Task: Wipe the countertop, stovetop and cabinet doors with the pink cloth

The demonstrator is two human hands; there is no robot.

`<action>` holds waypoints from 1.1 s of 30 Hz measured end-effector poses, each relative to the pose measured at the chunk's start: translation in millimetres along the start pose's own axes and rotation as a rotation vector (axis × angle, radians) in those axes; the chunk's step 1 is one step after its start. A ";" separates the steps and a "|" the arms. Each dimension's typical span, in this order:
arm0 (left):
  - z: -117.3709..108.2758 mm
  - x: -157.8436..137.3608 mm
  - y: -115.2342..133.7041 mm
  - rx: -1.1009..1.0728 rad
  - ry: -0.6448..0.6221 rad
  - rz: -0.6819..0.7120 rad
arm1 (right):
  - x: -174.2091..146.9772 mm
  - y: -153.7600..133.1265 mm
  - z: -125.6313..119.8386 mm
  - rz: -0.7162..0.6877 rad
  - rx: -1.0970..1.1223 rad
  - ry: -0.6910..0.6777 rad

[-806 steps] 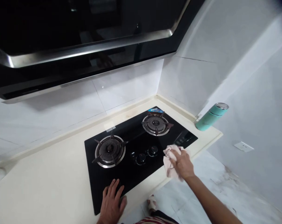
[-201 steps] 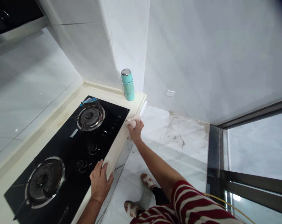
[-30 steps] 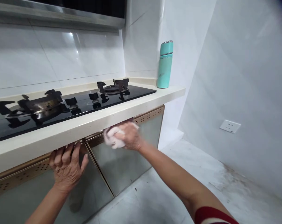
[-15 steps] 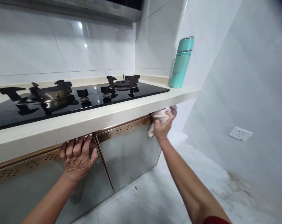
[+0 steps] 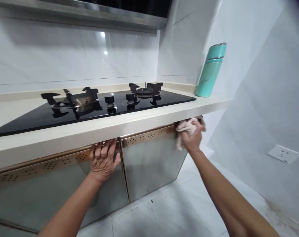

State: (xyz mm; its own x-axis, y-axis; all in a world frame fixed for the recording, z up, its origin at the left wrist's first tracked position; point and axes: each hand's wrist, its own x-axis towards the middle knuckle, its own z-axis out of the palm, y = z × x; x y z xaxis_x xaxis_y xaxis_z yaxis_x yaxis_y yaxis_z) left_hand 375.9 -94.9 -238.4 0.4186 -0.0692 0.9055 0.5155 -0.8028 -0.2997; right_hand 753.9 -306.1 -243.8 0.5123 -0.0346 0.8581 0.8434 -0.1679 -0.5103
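Observation:
My right hand is closed around a pale, crumpled cloth. Part of the cloth hangs below the fingers, beside the top right corner of the right cabinet door, just under the counter edge. A darker part of the cloth sticks out past the hand. My left hand lies against the perforated copper-coloured trim of the left cabinet door, near the gap between the doors. Its fingers point up towards the counter's underside and its thumb stands apart; it holds nothing I can see.
Above the doors, a black gas hob with two burners and knobs sits in the white countertop. A turquoise flask stands at the counter's right end. A range hood hangs overhead. A wall socket is at right.
The camera view has swung left, so everything sits further right in the picture. My right hand stays with the cloth by the door's right corner; my left hand stays on the left door's trim.

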 end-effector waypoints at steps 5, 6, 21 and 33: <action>-0.2 -1.8 6.4 -0.025 -0.036 -0.029 | -30.1 -53.6 21.0 -0.023 0.018 0.054; -1.2 -1.2 7.3 -0.033 -0.043 -0.031 | -47.1 -81.1 29.0 -0.071 0.027 0.035; -105.0 -50.2 19.6 -0.397 0.117 -0.173 | -158.3 -297.2 62.4 -0.222 0.191 -0.416; -42.8 -9.5 33.2 -0.216 0.067 0.029 | -130.1 -269.7 25.5 0.237 0.768 -0.601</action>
State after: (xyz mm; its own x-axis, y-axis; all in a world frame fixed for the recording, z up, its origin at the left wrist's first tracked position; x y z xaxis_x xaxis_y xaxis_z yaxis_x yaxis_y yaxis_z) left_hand 357.0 -146.3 -244.1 0.3767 -0.1274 0.9175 0.3291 -0.9075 -0.2611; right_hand 463.9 -231.1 -219.2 0.4984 0.5542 0.6666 0.4764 0.4674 -0.7447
